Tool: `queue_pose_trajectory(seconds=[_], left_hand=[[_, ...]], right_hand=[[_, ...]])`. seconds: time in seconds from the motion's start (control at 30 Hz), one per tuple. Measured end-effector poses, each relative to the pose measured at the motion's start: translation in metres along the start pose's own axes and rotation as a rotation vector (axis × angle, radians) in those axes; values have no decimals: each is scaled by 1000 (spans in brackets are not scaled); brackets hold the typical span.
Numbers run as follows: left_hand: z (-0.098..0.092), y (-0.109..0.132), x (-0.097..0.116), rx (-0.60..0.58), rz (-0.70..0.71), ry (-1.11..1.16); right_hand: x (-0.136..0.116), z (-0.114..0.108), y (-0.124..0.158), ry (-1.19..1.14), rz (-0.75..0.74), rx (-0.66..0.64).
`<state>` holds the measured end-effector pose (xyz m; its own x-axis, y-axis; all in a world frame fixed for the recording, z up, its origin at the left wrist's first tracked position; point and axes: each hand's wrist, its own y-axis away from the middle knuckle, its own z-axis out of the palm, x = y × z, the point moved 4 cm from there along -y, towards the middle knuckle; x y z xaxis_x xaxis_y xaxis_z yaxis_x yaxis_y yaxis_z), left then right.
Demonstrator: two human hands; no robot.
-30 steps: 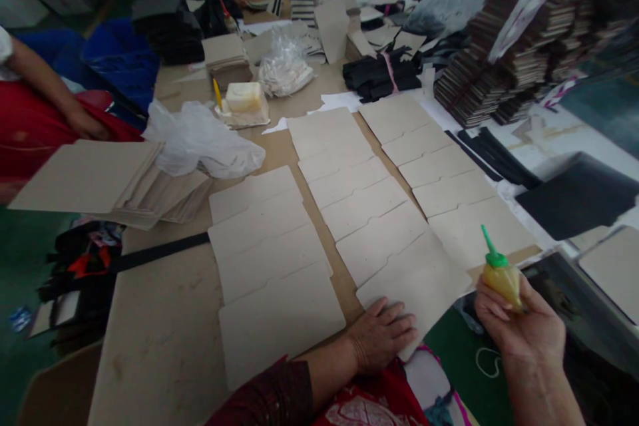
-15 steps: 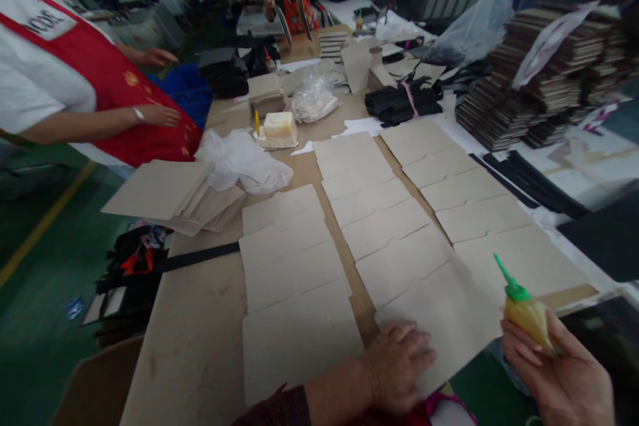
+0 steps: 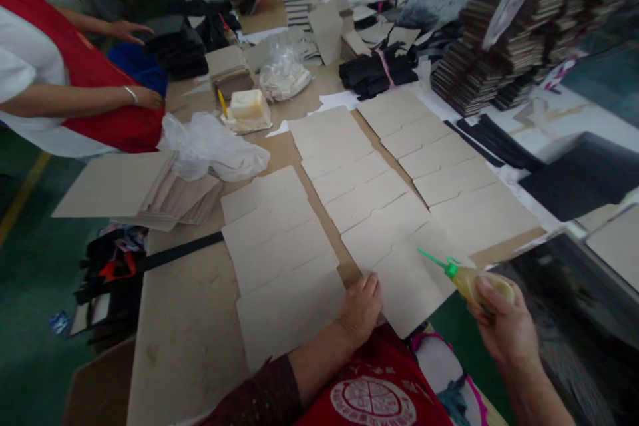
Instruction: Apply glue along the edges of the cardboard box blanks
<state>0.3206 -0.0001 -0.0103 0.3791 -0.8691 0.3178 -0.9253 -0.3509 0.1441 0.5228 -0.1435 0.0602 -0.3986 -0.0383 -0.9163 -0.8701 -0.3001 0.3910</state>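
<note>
My right hand (image 3: 504, 319) is wrapped round a glue bottle (image 3: 466, 283) with yellowish contents and a long green nozzle. The bottle is tilted, its tip pointing left above the nearest cardboard sheet (image 3: 404, 286) of the middle column. My left hand (image 3: 362, 306) rests palm down by the near corner of that sheet, beside the front sheet of the left column (image 3: 294, 313); its fingers lie flat, close together, and hold nothing. Beige sheets overlap in three columns, the right column (image 3: 479, 203) being farthest from my left hand.
A stack of boards (image 3: 114, 186) and a plastic bag (image 3: 214, 146) lie at the table's left edge. Tall bundled stacks (image 3: 509, 26) stand at right. Black strips (image 3: 379, 70) lie at the back. A person in a red apron (image 3: 104, 80) stands at left; another works behind.
My right hand has tipped the glue bottle from upright to pointing left, over the sheet. My left hand has moved left to the sheet's corner. The view has shifted right and down.
</note>
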Motion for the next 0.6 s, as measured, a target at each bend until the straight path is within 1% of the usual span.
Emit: queue_pose_trajectory(seconds=[0.07,0.1,0.2,0.27,0.47,0.6], left_hand=[[1,1,-1,1,2,14],[1,2,-2,1,1,20],[2,2,-2,0,-8,34],[1,2,-1,2,-9,34],[-7,0,-1,18,1,17],[-8,-1,-2,21,3,20]], right_hand=[[11,-12,15,187,-4,90],[16,-15,23,295,-16,91],[26,-19,42,624,-130,-5],[30,-18,52,760,-189,-59],[31,-6,65,920,-387,-163],[27,3,69,988,-489,-184]])
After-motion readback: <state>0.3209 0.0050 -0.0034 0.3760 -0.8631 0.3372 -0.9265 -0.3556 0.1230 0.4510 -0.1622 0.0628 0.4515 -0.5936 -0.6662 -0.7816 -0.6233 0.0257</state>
